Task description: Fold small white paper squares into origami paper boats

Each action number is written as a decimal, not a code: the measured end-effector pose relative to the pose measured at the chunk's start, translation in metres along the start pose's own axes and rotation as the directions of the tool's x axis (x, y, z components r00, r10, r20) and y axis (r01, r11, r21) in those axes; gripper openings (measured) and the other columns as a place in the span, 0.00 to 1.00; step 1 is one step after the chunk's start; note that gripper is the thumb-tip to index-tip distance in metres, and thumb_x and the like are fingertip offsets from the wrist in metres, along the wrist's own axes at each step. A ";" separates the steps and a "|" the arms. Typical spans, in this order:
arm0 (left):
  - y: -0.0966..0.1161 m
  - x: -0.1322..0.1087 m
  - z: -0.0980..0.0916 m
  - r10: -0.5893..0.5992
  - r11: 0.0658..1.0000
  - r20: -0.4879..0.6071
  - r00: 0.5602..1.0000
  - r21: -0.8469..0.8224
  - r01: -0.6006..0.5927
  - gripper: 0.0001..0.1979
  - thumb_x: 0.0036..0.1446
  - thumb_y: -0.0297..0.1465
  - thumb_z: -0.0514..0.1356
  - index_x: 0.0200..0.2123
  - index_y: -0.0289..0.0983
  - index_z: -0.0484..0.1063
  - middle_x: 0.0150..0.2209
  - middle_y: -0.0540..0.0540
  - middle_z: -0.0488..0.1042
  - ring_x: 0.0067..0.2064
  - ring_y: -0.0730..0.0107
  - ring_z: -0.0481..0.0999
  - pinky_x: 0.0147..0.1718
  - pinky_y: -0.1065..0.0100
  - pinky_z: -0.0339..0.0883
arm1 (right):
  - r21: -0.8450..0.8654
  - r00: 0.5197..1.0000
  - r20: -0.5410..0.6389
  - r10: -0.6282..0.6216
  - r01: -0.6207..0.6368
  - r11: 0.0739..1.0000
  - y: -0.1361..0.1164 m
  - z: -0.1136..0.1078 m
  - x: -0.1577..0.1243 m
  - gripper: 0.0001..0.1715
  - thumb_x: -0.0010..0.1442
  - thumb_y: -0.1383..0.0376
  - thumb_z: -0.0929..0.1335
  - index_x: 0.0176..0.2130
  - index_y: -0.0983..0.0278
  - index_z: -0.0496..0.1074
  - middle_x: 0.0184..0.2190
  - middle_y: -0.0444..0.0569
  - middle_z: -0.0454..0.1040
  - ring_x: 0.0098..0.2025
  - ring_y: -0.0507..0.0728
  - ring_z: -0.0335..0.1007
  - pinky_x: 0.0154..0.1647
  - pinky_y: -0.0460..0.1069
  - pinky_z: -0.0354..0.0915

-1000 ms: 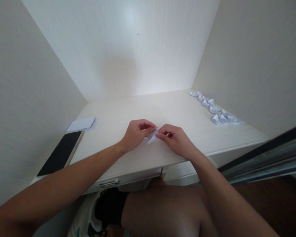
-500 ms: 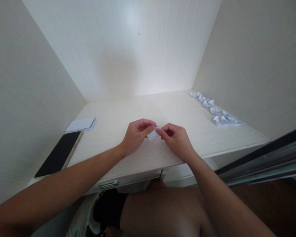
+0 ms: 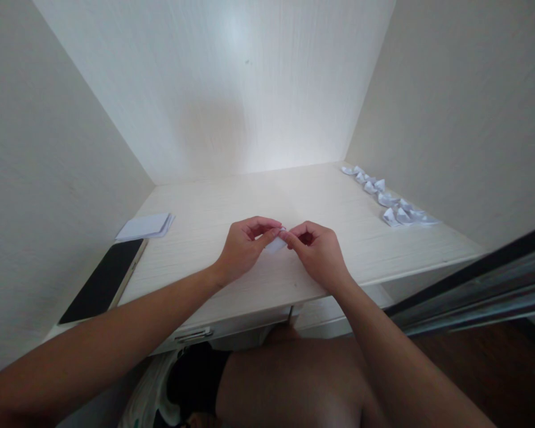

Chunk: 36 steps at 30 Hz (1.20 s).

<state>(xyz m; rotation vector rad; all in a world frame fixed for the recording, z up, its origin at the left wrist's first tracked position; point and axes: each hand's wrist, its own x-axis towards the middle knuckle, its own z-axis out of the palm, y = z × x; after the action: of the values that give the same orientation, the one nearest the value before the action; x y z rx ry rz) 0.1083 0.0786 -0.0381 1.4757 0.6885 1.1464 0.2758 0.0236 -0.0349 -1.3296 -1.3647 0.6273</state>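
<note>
A small folded piece of white paper (image 3: 275,244) is pinched between my two hands, just above the white desk (image 3: 214,261). My left hand (image 3: 248,245) grips its left edge with thumb and fingertips. On the other side my right hand (image 3: 314,246) pinches the top right of the paper, its thumb close to the left thumb. The fingers cover much of the paper's upper part, so its exact fold cannot be made out.
Several small folded white paper pieces (image 3: 390,201) lie in a row along the right wall. At the left sit a stack of white paper sheets (image 3: 142,226) and a flat black-topped device (image 3: 102,282). A drawer handle (image 3: 192,335) shows below the desk's front edge.
My right thumb has shifted slightly up and left, closer to the left thumb. Less of the paper's face shows now, and it looks tilted or bent.
</note>
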 end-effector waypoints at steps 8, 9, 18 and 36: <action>0.003 -0.002 0.003 0.005 1.000 -0.015 1.000 0.023 -0.005 0.11 0.53 0.38 0.74 0.35 0.37 0.83 0.35 0.44 0.85 0.37 0.64 0.83 0.40 0.63 0.76 | 0.068 1.000 -0.028 0.011 -0.009 0.998 0.001 0.001 0.000 0.24 0.57 0.47 0.75 0.25 0.61 0.72 0.23 0.47 0.77 0.27 0.56 0.71 0.32 0.52 0.66; 0.002 -0.002 0.003 0.007 1.000 -0.017 1.000 0.023 -0.007 0.11 0.53 0.38 0.73 0.35 0.37 0.83 0.35 0.44 0.85 0.38 0.64 0.83 0.40 0.63 0.76 | 0.072 1.000 -0.028 0.011 -0.009 0.997 0.000 0.002 0.000 0.24 0.57 0.46 0.76 0.25 0.61 0.72 0.23 0.47 0.77 0.27 0.56 0.70 0.32 0.52 0.66; 0.002 -0.003 0.003 0.019 0.999 -0.012 1.000 0.028 -0.018 0.09 0.54 0.35 0.73 0.37 0.38 0.83 0.36 0.45 0.84 0.38 0.65 0.82 0.37 0.66 0.75 | 0.093 0.997 -0.062 0.036 -0.030 0.995 -0.003 0.004 -0.002 0.23 0.58 0.47 0.75 0.26 0.62 0.73 0.22 0.47 0.75 0.26 0.55 0.70 0.29 0.51 0.65; 0.003 -0.002 0.003 0.021 0.997 -0.001 1.000 0.069 -0.021 0.11 0.53 0.36 0.73 0.36 0.35 0.84 0.33 0.44 0.84 0.34 0.65 0.83 0.33 0.67 0.77 | 0.047 0.998 -0.060 -0.017 0.020 0.999 -0.001 0.001 -0.002 0.13 0.60 0.55 0.73 0.32 0.63 0.75 0.25 0.48 0.76 0.28 0.56 0.71 0.31 0.51 0.67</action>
<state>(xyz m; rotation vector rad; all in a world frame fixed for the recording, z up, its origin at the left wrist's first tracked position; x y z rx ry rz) 0.1099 0.0748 -0.0357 1.5434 0.7218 1.1497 0.2738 0.0221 -0.0345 -1.2867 -1.3051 0.5997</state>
